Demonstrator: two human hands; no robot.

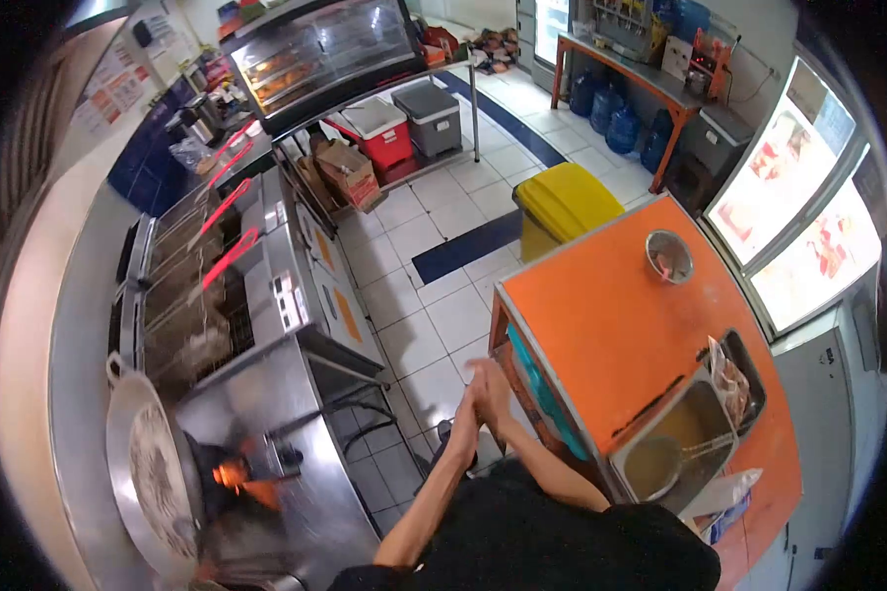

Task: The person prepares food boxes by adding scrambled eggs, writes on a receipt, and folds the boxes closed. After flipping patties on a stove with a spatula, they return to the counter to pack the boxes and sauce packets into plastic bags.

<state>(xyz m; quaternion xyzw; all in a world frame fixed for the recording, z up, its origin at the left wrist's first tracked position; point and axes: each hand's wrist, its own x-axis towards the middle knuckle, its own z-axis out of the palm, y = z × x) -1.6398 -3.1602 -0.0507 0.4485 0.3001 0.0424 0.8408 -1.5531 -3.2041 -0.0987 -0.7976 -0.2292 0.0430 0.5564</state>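
My left hand (468, 419) and my right hand (495, 394) are pressed together palm to palm in front of my body, over the gap between the counters. Their fingers look stretched out, slightly smeared by motion, and no object shows between them. Close on the right stands the orange-topped table (591, 305), with a metal bowl (669, 257) at its far end. A metal container of cloudy liquid (695, 428) is set into its near side, with a wire-handled strainer (652, 467) in it. Beside it a plastic bag (728, 384) lies in a smaller metal tray.
On the left, a large wok (153, 473) of bubbling oil sits by an orange flame (232, 476). Behind it are fryers with red-handled baskets (229, 258). A yellow bin (567, 202) stands beyond the table. Farther off are a glass food cabinet (320, 59) and a red cooler (373, 133).
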